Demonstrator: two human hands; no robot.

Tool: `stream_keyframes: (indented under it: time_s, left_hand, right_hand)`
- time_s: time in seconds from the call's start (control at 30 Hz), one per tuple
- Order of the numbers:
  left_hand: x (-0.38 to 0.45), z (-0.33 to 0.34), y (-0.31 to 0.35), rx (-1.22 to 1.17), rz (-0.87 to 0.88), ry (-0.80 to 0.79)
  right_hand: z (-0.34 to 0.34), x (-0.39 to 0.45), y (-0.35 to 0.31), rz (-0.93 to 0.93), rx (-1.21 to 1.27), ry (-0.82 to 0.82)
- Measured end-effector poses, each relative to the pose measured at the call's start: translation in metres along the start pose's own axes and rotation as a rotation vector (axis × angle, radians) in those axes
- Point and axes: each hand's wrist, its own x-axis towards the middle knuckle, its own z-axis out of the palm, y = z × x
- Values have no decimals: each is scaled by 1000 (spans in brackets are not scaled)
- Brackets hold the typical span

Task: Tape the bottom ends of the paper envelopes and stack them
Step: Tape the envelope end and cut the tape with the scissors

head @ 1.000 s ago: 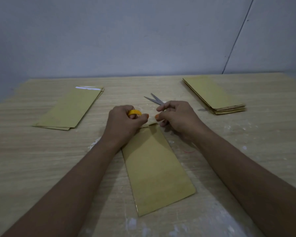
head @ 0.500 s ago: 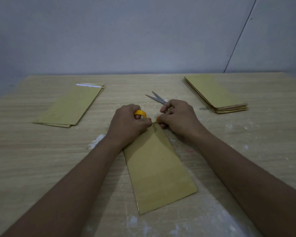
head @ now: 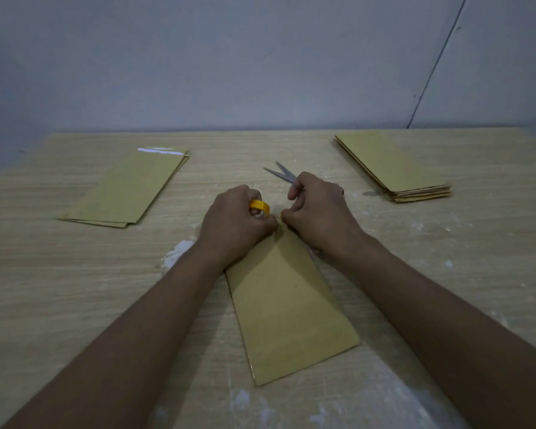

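Single brown envelope [head: 287,308] lies flat on the bench [head: 44,289], long axis running away from the person and slightly skewed, near end toward the camera. Its far end sits under and between the two hands.

Left hand [head: 234,222]: grip is curled around a small yellow tape roll [head: 259,207], fingers closed over it, knuckles up. Hand rests at the left far corner of the envelope, with the roll just beyond the envelope's far edge.

Right hand [head: 321,212]: grip narrow, thumb and fingers pinched together at the far edge of the envelope, right beside the left thumb. What sits between the fingertips is too small to make out; cannot tell whether it is tape end or paper edge.

Scissors [head: 280,173] lie on the bench just beyond the right hand, blades apart and pointing away to the left; handles hidden behind the hand.

Left far side of bench: a low pile of envelopes [head: 126,188] with a white strip [head: 160,151] showing at its far end. Right far side: a thicker stack of envelopes [head: 392,165], edges aligned, well apart from the hands.

White smears on the bench surface near the envelope. Plain grey wall [head: 260,57] behind.
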Motion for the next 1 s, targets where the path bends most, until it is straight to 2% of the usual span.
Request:
stream_keyframes:
  time_s: [0.17, 0.27, 0.33, 0.37, 0.43, 0.53, 0.73, 0.87, 0.93, 1.0]
  left_hand:
    - [0, 1, -2, 19, 22, -8]
    - [0, 1, -1, 33, 4, -5]
    - [0, 2, -1, 34, -7, -7]
    - [0, 2, -1, 30, -5, -5]
    - [-1, 1, -2, 22, 10, 4]
    - [-1, 1, -4, 12, 34, 11]
    - [-4, -9, -10, -57, 28, -24]
    - [-7, -17, -6, -302, -77, -82]
    - [-7, -18, -6, -428, -120, -62]
    - [-7, -20, -7, -454, -112, -34]
  right_hand:
    - [0, 0, 7, -61, -116, 79]
    - [-3, 0, 17, -41, -72, 258]
    - [-5, -2, 17, -114, -12, 326]
    - [-5, -4, 15, -182, -7, 294]
    - [-2, -11, 8, -283, -42, 124]
    - [6, -19, 4, -319, -205, -40]
    - [6, -32, -5, -329, -430, -139]
    - [5, -33, -9, -324, -512, -140]
    - [4, -31, -7, -310, -530, -142]
    - [4, -30, -7, -305, -548, -153]
